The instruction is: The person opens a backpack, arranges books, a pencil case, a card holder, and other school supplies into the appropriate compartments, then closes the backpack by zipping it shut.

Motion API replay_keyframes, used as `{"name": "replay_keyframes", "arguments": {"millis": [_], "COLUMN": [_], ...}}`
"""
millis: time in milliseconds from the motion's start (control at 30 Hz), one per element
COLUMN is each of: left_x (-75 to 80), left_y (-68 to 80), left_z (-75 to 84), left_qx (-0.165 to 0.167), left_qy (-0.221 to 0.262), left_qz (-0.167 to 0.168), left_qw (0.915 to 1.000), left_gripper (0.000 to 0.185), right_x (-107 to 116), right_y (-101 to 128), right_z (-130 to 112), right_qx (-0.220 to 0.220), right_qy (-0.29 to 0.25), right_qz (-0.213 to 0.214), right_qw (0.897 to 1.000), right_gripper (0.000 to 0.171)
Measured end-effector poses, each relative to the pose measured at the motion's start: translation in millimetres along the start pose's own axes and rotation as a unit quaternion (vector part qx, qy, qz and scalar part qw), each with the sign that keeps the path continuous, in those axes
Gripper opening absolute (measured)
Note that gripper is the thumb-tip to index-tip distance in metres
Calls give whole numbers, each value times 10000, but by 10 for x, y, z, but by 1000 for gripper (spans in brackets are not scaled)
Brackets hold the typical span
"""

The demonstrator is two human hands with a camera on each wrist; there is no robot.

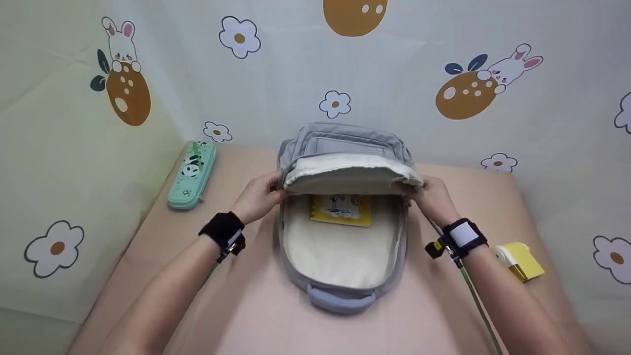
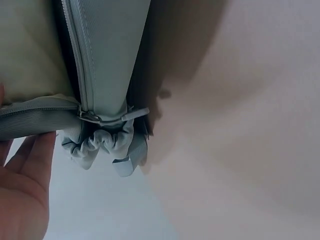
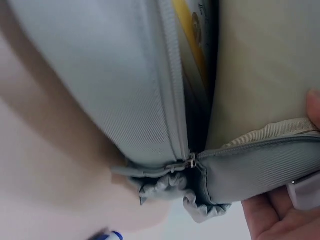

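Head view, near edge: bare pink table (image 1: pixel 256 315) lies between the two forearms, open room on both sides of the backpack.
Backpack: grey backpack (image 1: pixel 340 291) lies flat at the table's middle, its carry handle toward the person, main compartment unzipped and cream lining showing.
Flap: front flap (image 1: pixel 345 148) is lifted at the far end, its cream edge arching over the opening.
Inside: yellow book (image 1: pixel 341 209) lies deep in the compartment, just under the raised flap edge.
Left hand: left hand (image 1: pixel 256 197) grips the flap's left edge, fingers curled onto the fabric; in the left wrist view the fingers (image 2: pixel 30 165) lie against the grey zip band beside the zipper end (image 2: pixel 90 116).
Right hand: right hand (image 1: pixel 434 197) grips the flap's right edge in the same way; the right wrist view shows fingers (image 3: pixel 270 215) under the band, near the zipper end (image 3: pixel 190 161).
Right margin: yellow tape-like gadget (image 1: pixel 520 259) sits near the table's right edge, just beyond the right wrist.
Far left: panda pencil case (image 1: pixel 192 175) lies along the left edge, well apart from the backpack.
Far: bunny-print backdrop (image 1: pixel 443 128) closes the table's back edge, just behind the flap.
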State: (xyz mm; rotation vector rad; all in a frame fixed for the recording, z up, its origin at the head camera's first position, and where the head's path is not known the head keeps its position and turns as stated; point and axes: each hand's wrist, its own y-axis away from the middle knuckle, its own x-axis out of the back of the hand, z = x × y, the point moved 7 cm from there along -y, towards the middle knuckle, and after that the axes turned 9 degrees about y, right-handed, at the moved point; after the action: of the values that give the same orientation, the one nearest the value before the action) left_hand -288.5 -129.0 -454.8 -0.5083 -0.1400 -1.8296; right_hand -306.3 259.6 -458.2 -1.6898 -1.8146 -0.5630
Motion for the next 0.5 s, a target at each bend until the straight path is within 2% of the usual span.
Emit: {"name": "replay_keyframes", "arguments": {"millis": [167,367,500], "left_x": [16,-4,-33], "left_y": [23,77,121], "left_z": [57,105,103], "left_qx": [-398,-930,-1183], "left_qy": [-702,-1467,-1774], "left_qz": [-75,-219,-363], "left_qw": [9967,9845,9763], "left_gripper": [4,6,24], "right_x": [34,58,57], "right_y": [84,208,294], "right_z": [-56,-104,-136], "right_qx": [543,1256,1726], "right_qy": [447,1185,1723], "right_qz": [103,405,624], "right_qw": [9975,9841,9678], "right_gripper": [20,29,31]}}
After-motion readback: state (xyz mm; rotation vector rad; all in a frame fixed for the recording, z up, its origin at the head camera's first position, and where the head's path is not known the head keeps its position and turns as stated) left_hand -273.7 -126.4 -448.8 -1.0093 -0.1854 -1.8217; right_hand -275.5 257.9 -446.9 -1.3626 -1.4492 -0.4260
